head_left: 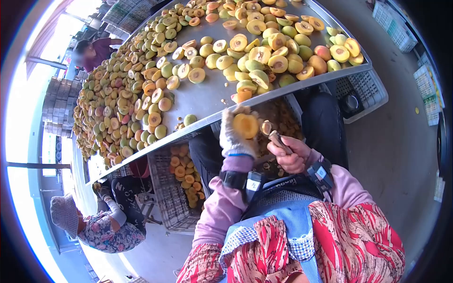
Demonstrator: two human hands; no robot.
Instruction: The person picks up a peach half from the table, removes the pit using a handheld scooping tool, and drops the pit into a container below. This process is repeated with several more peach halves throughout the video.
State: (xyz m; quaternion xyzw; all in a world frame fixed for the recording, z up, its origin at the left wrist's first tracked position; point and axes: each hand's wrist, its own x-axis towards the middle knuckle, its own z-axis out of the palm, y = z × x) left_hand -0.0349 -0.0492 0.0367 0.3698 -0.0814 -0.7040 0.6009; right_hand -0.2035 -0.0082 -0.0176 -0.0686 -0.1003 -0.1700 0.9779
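Pitting is in hand: the gloved left hand grips a fruit half just below the table edge, while the right hand clenches a scoop beside it. Next, the scoop's tip must enter the pit hollow.

My left hand wears a grey-white knit glove with a blue cuff line, and the fruit half in it shows deep orange flesh. My bare right hand, just beside it, grips a tool with a dull silver tip. Above my hands, the grey metal table carries green, yellow and orange fruit halves. Below them my sleeves are pale lilac, my apron blue-and-white checked over red-and-cream print.
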